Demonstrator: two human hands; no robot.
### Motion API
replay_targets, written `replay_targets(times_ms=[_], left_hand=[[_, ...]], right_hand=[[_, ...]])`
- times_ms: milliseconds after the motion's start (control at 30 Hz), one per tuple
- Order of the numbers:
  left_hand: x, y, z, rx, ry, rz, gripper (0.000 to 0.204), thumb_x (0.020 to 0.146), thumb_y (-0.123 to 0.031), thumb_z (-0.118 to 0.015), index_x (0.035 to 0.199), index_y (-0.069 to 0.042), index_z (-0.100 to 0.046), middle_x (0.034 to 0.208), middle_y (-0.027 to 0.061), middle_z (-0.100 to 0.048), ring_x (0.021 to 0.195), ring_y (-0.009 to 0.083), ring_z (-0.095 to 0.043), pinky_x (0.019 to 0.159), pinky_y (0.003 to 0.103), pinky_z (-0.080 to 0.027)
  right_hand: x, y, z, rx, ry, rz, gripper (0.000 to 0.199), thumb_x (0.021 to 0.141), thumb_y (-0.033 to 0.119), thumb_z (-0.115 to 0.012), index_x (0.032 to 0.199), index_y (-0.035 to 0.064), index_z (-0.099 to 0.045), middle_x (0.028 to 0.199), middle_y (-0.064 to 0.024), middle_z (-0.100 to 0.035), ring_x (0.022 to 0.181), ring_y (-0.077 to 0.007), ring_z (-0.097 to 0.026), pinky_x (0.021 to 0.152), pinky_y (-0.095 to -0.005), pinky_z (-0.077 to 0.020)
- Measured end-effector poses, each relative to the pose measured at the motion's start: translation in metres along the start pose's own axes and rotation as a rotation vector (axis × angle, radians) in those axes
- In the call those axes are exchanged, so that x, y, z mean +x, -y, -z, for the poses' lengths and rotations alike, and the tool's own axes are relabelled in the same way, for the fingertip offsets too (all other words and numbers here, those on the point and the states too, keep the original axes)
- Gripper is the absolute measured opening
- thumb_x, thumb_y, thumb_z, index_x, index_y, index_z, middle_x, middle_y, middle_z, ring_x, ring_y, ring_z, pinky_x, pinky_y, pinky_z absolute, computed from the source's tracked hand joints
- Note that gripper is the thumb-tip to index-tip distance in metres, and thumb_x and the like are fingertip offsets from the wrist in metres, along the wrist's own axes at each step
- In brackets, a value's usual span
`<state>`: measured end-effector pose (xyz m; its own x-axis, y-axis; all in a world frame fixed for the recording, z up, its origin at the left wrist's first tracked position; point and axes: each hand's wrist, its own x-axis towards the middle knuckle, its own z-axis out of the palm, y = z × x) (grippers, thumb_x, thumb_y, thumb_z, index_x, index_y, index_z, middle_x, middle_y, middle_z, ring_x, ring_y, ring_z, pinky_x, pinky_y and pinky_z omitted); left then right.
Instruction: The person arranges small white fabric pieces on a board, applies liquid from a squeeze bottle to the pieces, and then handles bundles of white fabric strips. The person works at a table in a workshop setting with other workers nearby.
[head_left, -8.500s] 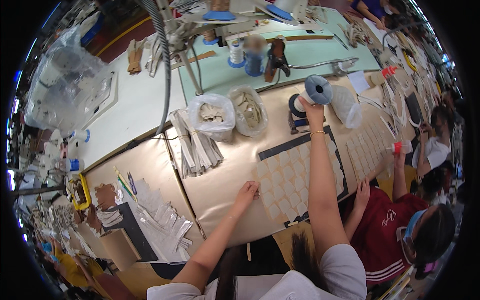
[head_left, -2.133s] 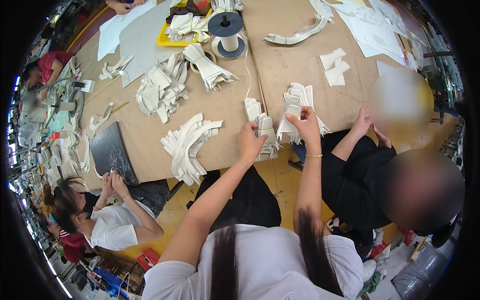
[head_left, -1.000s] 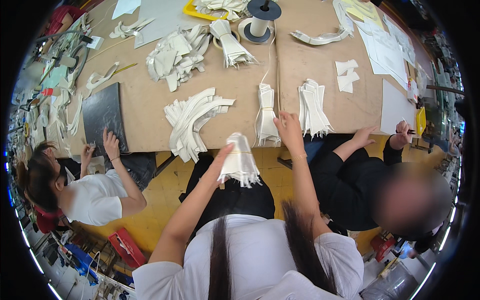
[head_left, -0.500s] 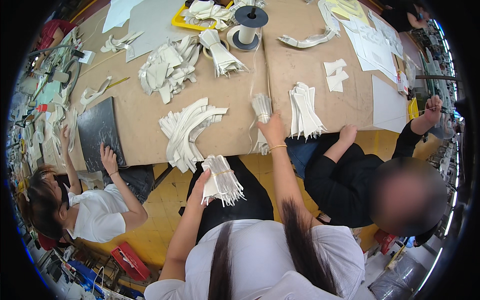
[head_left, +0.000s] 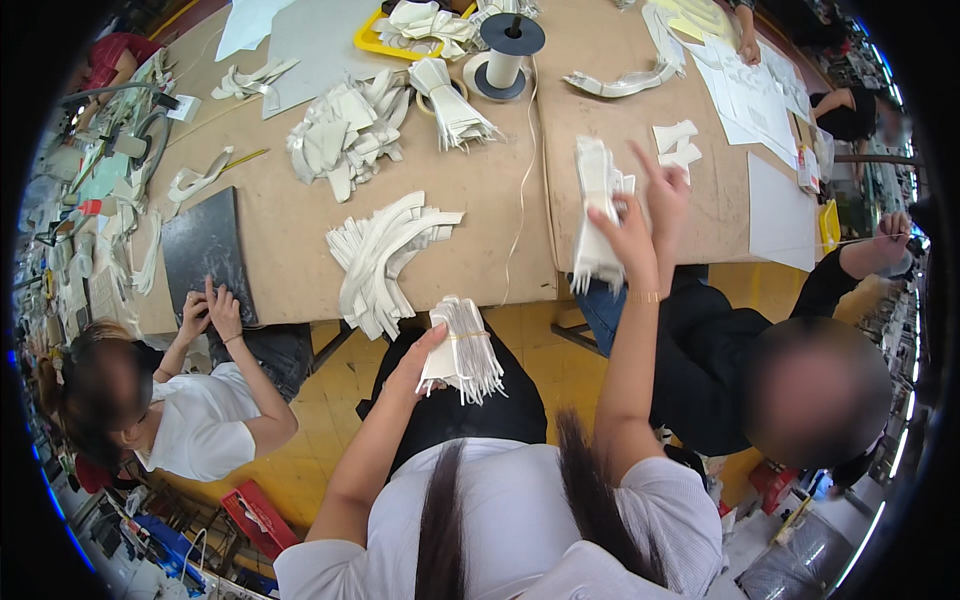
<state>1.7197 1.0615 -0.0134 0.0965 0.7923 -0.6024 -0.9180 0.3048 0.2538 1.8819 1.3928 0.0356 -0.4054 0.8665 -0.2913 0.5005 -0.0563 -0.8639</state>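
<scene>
My left hand [head_left: 432, 352] grips a bundle of white fabric strips [head_left: 462, 340] over my lap, with a band round its middle and thin ends hanging toward me. Out over the table at the right, my right hand [head_left: 632, 243] has thumb and fingers closed at the edge of a second white bundle [head_left: 592, 195], slightly blurred. This bundle overlaps a pile of similar white pieces [head_left: 626, 184]. Right behind my right hand is the hand of the person beside me [head_left: 668, 200], a finger stretched out and blurred.
Curved white strips [head_left: 385, 255] lie near the table edge, with a loose heap [head_left: 345, 130] beyond. A banded bundle [head_left: 448, 105] rests beside a thread spool [head_left: 503, 60]. A yellow tray [head_left: 372, 42] stands far back. Another person works over a dark board [head_left: 205, 250] at left.
My right hand has carried its bundle rightward onto or over the white pile. The neighbour's nearer hand has risen over the table beside mine. My left hand has shifted slightly right with its bundle.
</scene>
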Motion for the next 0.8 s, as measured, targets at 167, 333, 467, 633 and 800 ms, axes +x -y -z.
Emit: replay_targets(times_ms=[167,333,467,633,800], left_hand=[[-0.020,-0.008,-0.037,-0.008,-0.071,-0.059,0.077,0.084,-0.048,-0.060,0.137,0.000,-0.033,0.126,0.0266,-0.051,0.109,0.0349,-0.058,0.091,0.047,-0.051],[-0.047,-0.008,-0.031,0.010,-0.268,-0.120,0.074,0.086,-0.048,-0.058,0.137,0.001,-0.034,0.126,0.0265,-0.051,0.112,0.0332,-0.057,0.093,0.044,-0.050],[-0.046,0.007,0.004,-0.052,-0.260,-0.167,0.072,0.087,-0.047,-0.057,0.136,0.001,-0.035,0.126,0.0268,-0.052,0.113,0.0351,-0.056,0.095,0.047,-0.047],[-0.040,0.006,0.008,-0.133,-0.288,-0.224,0.068,0.088,-0.044,-0.056,0.135,0.002,-0.037,0.124,0.0268,-0.053,0.108,0.0333,-0.059,0.090,0.044,-0.050],[-0.037,-0.011,-0.012,-0.166,-0.274,-0.231,0.063,0.090,-0.040,-0.056,0.134,0.002,-0.039,0.125,0.0254,-0.053,0.112,0.0328,-0.057,0.097,0.044,-0.046]], right_hand=[[0.141,-0.018,-0.048,-0.165,-0.007,0.088,0.048,0.083,0.032,-0.069,0.114,-0.0034,-0.058,0.101,-0.0163,-0.065,0.091,-0.0239,-0.063,0.082,-0.0325,-0.0483],[0.179,-0.019,-0.068,-0.243,-0.345,0.152,0.044,0.081,0.035,-0.069,0.108,0.0004,-0.063,0.101,-0.0181,-0.066,0.093,-0.0300,-0.063,0.084,-0.0370,-0.0479],[0.193,-0.013,-0.045,-0.181,-0.379,0.176,0.044,0.082,0.035,-0.068,0.108,0.0004,-0.063,0.101,-0.0171,-0.066,0.094,-0.0310,-0.062,0.085,-0.0390,-0.0473],[0.150,0.010,-0.031,-0.329,-0.411,0.217,0.050,0.082,0.033,-0.067,0.117,-0.0004,-0.058,0.105,-0.0205,-0.064,0.095,-0.0341,-0.062,0.086,-0.0409,-0.0466],[0.027,0.019,-0.018,-0.643,0.117,-0.139,0.072,0.080,0.036,-0.068,0.136,0.0014,-0.041,0.117,-0.0282,-0.058,0.110,-0.0395,-0.057,0.093,-0.0404,-0.0445]])
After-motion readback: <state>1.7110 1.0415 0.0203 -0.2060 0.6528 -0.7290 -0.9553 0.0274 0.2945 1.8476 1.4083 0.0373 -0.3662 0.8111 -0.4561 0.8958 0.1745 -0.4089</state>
